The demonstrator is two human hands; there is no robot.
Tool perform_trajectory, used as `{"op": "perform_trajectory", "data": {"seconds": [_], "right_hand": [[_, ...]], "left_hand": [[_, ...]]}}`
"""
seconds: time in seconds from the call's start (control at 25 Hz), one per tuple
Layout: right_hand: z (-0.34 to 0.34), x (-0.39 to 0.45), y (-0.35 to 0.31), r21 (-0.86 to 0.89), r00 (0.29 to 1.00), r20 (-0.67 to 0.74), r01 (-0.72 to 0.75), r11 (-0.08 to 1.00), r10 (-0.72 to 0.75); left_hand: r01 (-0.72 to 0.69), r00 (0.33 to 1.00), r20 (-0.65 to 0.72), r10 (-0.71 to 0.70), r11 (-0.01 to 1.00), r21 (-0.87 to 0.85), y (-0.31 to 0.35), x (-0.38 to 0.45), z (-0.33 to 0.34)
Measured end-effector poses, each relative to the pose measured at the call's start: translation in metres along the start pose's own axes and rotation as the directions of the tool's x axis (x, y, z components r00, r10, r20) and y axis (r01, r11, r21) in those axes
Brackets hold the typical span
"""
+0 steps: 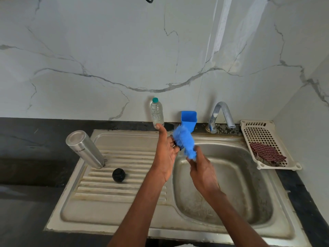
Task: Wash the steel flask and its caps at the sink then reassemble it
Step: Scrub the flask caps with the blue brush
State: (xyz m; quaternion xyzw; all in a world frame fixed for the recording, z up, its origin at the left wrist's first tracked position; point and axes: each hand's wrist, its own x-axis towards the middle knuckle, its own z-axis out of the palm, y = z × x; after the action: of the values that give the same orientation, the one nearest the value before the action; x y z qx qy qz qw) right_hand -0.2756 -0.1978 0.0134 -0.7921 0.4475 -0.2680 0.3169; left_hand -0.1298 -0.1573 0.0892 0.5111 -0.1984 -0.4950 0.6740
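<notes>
The steel flask (85,149) stands upside down on the drainboard (122,191) at the left, mouth down. A black cap (118,174) lies on the drainboard ridges in front of it. My left hand (165,155) holds a small dark piece, mostly hidden by its fingers, over the near left rim of the basin, thumb pointing up. My right hand (201,168) grips a blue bristle brush (185,142) by its lower end; the bristles press against the dark piece.
The steel sink basin (231,184) lies below my hands. A tap (221,114) stands behind it. A blue plastic cup (189,120) and a clear water bottle (157,112) stand at the wall. A white basket (267,139) with a checked cloth sits at the right.
</notes>
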Motion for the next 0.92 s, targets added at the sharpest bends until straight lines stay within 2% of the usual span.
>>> {"op": "perform_trajectory", "data": {"seconds": [0.16,0.36,0.48,0.64,0.76,0.92], "right_hand": [[0.002,-0.013,0.022,0.005,0.988,0.034,-0.151,0.989,0.151],[-0.002,0.000,0.008,-0.023,0.999,-0.034,-0.018,1.000,0.018],[-0.002,-0.013,0.019,0.004,0.998,-0.009,-0.070,0.998,0.070],[-0.004,-0.004,0.017,0.019,0.999,-0.036,-0.013,1.000,0.014],[-0.002,-0.014,0.029,0.059,0.997,-0.013,-0.073,0.996,0.074],[-0.004,-0.007,0.020,0.081,1.000,-0.019,0.014,0.997,-0.012]], "left_hand": [[0.013,1.000,-0.012,-0.014,0.998,-0.064,0.003,0.000,-0.005],[0.034,0.999,0.043,-0.033,0.999,-0.020,-0.002,-0.007,0.004],[0.039,0.999,0.020,-0.038,0.999,-0.031,-0.002,-0.006,0.004],[0.059,0.998,0.033,-0.057,0.996,-0.060,-0.001,-0.009,0.005],[0.065,0.997,0.039,-0.062,0.995,-0.077,0.002,-0.012,0.007],[0.105,0.994,0.055,-0.099,0.988,-0.110,0.002,-0.014,0.006]]}}
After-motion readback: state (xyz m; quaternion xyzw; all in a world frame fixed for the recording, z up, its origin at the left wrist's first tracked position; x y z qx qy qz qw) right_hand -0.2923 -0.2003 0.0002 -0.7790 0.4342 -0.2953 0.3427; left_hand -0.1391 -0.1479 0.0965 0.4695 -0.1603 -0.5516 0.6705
